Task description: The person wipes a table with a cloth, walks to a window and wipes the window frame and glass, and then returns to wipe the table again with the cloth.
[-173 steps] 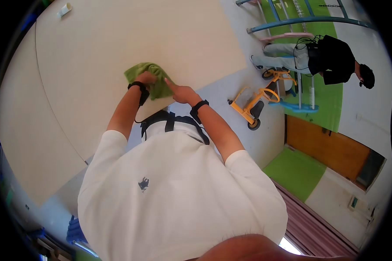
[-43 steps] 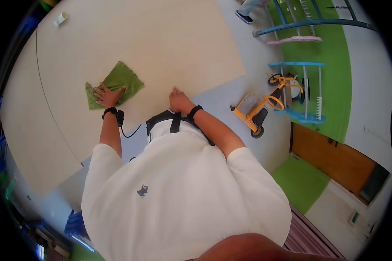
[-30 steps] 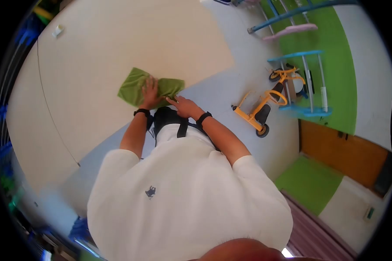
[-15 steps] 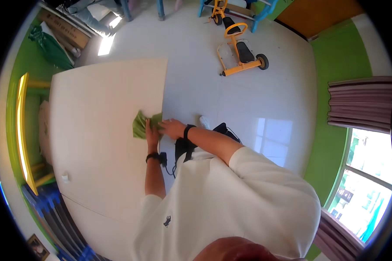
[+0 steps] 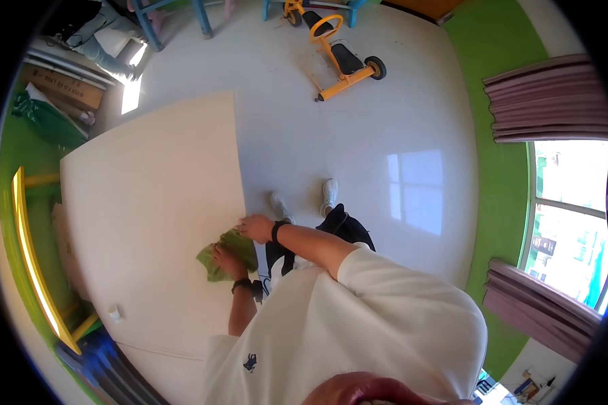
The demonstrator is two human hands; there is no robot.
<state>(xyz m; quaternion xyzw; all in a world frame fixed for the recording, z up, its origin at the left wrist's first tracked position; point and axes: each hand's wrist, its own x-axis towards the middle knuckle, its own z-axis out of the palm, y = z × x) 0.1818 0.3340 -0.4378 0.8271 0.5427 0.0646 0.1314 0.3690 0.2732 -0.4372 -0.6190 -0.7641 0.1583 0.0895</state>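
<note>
A crumpled green cloth (image 5: 244, 247) lies on the pale tabletop (image 5: 162, 182), close to its right edge. My left hand (image 5: 229, 262) presses on the cloth, its fingers bent into the folds. My right hand (image 5: 257, 228) is at the table edge by the cloth's upper corner, with its fingertips touching the fabric. Both wrists wear black bands. A small white cup-like object (image 5: 115, 312) stands on the table at the lower left.
On the floor at the upper middle is a yellow tricycle (image 5: 348, 59). Another person (image 5: 101, 40) is at the upper left, near a cardboard box (image 5: 64, 88). A yellow frame (image 5: 37, 270) stands along the left wall; pink curtains (image 5: 550, 101) hang at the right.
The view has turned and shifted, so the tricycle and window sit elsewhere. Compared with half a second ago, the cloth and both hands are farther down the table edge, and the cloth is more bunched.
</note>
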